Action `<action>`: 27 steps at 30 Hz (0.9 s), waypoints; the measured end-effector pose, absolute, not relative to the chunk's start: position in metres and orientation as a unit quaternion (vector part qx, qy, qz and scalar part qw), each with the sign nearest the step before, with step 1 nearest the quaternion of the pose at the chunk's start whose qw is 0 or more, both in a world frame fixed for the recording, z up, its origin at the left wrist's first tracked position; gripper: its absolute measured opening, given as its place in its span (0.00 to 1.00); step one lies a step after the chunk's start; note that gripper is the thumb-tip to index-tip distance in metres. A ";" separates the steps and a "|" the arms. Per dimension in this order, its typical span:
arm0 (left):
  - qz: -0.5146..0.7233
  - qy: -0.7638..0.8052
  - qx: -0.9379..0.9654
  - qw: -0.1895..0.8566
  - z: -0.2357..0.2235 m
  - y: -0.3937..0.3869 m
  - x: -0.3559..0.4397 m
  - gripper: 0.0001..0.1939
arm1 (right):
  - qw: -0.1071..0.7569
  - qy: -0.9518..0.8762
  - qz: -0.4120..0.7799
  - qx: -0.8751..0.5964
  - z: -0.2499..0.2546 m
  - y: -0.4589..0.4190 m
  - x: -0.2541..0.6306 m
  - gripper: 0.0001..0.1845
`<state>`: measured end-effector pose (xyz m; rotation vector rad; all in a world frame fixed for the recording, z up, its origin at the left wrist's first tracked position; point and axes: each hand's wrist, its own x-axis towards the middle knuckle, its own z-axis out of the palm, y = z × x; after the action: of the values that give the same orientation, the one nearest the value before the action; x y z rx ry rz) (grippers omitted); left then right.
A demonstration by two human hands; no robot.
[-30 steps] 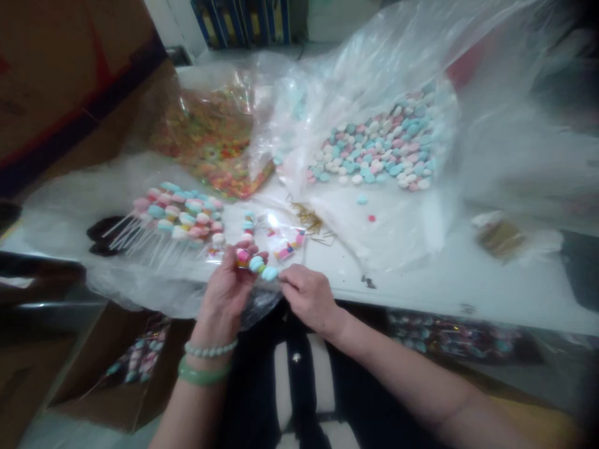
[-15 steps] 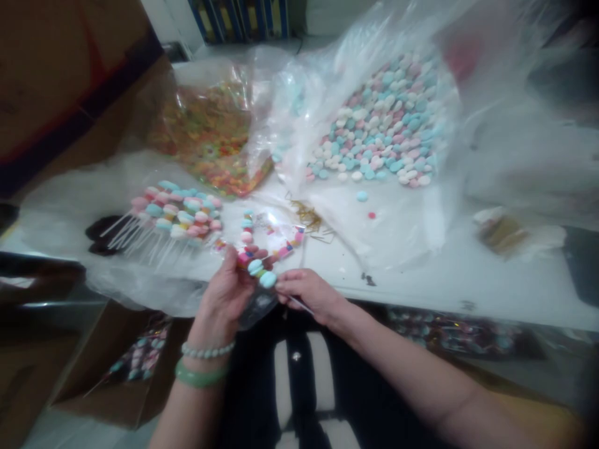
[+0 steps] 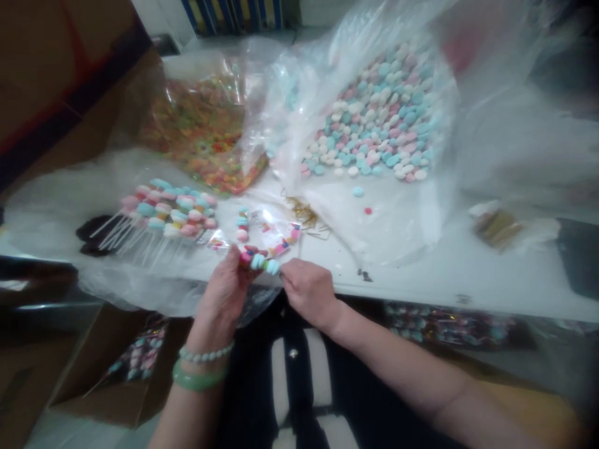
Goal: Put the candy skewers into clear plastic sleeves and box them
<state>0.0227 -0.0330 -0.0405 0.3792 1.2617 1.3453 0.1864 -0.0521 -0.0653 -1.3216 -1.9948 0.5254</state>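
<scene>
My left hand (image 3: 229, 284), with a bead bracelet and a green bangle on the wrist, is closed on the edge of a clear bag (image 3: 266, 226) printed in pink, yellow and blue. At the bag's mouth lies a candy skewer (image 3: 264, 264) with pale blue pieces and a greenish one between them. My right hand (image 3: 309, 290) is closed around its stick end, which the fingers hide. A short upright row of blue, red and pink candies (image 3: 242, 226) shows at the bag's left side; whether it is inside, I cannot tell.
Candy skewers with white sticks (image 3: 171, 209) are piled at left. Behind stand a bag of orange gummies (image 3: 201, 137) and a bag of pastel candies (image 3: 374, 125). Gold twist ties (image 3: 304, 213) lie mid-table. Below the table edge is a cardboard box (image 3: 119, 374) with packed skewers.
My right hand has turned over, knuckles up, and moved slightly up against the candies, covering the stick. The skewer lies flatter, closer to the bag. The view has shifted slightly.
</scene>
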 end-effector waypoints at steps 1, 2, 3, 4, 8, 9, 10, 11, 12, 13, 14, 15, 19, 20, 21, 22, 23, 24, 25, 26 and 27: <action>0.579 0.545 0.168 0.583 -0.042 -0.033 0.024 0.19 | 0.339 -0.793 0.127 -0.489 -0.067 -0.053 0.187 0.11; 0.581 0.546 0.174 0.578 -0.043 -0.033 0.025 0.19 | 0.341 -0.810 0.067 -0.472 -0.068 -0.054 0.187 0.12; 0.583 0.547 0.179 0.574 -0.044 -0.033 0.026 0.18 | 0.344 -0.820 0.022 -0.458 -0.069 -0.054 0.186 0.13; 0.582 0.549 0.184 0.571 -0.045 -0.033 0.027 0.19 | 0.348 -0.824 -0.008 -0.446 -0.069 -0.055 0.185 0.15; 0.572 0.546 0.193 0.581 -0.045 -0.034 0.030 0.20 | 0.360 -0.831 -0.002 -0.425 -0.069 -0.057 0.180 0.15; 0.569 0.541 0.189 0.589 -0.045 -0.034 0.030 0.20 | 0.362 -0.827 0.034 -0.429 -0.068 -0.057 0.178 0.14; 0.563 0.538 0.181 0.601 -0.043 -0.033 0.031 0.21 | 0.363 -0.816 0.089 -0.441 -0.067 -0.057 0.177 0.13; 0.554 0.536 0.168 0.615 -0.042 -0.033 0.031 0.22 | 0.363 -0.795 0.163 -0.458 -0.066 -0.057 0.176 0.11; 0.542 0.535 0.152 0.630 -0.040 -0.032 0.030 0.22 | 0.360 -0.763 0.249 -0.476 -0.065 -0.057 0.175 0.10; 0.533 0.533 0.135 0.643 -0.038 -0.031 0.030 0.22 | 0.356 -0.722 0.337 -0.489 -0.063 -0.056 0.174 0.10; 0.531 0.527 0.119 0.653 -0.036 -0.030 0.029 0.20 | 0.352 -0.678 0.415 -0.494 -0.062 -0.056 0.174 0.09; 0.538 0.517 0.106 0.657 -0.034 -0.029 0.028 0.15 | 0.350 -0.638 0.476 -0.493 -0.060 -0.056 0.173 0.09; 0.599 0.472 0.085 0.641 -0.033 -0.026 0.020 0.05 | 0.364 -0.571 0.559 -0.478 -0.056 -0.056 0.172 0.09; 0.604 0.469 0.079 0.639 -0.033 -0.026 0.019 0.05 | 0.366 -0.568 0.564 -0.475 -0.056 -0.055 0.172 0.08; 0.603 0.469 0.070 0.641 -0.033 -0.026 0.018 0.04 | 0.367 -0.567 0.567 -0.472 -0.056 -0.055 0.171 0.08; 0.600 0.468 0.060 0.646 -0.032 -0.026 0.018 0.02 | 0.366 -0.565 0.570 -0.471 -0.057 -0.054 0.171 0.08; 0.596 0.467 0.052 0.652 -0.032 -0.026 0.018 0.02 | 0.365 -0.562 0.573 -0.471 -0.058 -0.053 0.171 0.08; 0.591 0.464 0.047 0.658 -0.032 -0.026 0.020 0.04 | 0.364 -0.558 0.577 -0.473 -0.060 -0.052 0.170 0.07; 0.587 0.461 0.045 0.664 -0.031 -0.027 0.021 0.07 | 0.363 -0.551 0.581 -0.476 -0.061 -0.051 0.170 0.07; 0.583 0.458 0.047 0.669 -0.031 -0.027 0.023 0.10 | 0.363 -0.542 0.587 -0.480 -0.063 -0.049 0.171 0.07; 0.582 0.458 0.053 0.670 -0.032 -0.027 0.025 0.13 | 0.364 -0.531 0.594 -0.483 -0.065 -0.048 0.171 0.06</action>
<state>0.0251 -0.0270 -0.0316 0.1198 1.0332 1.3106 0.1710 -0.0476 -0.0645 -1.2420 -1.3671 1.5272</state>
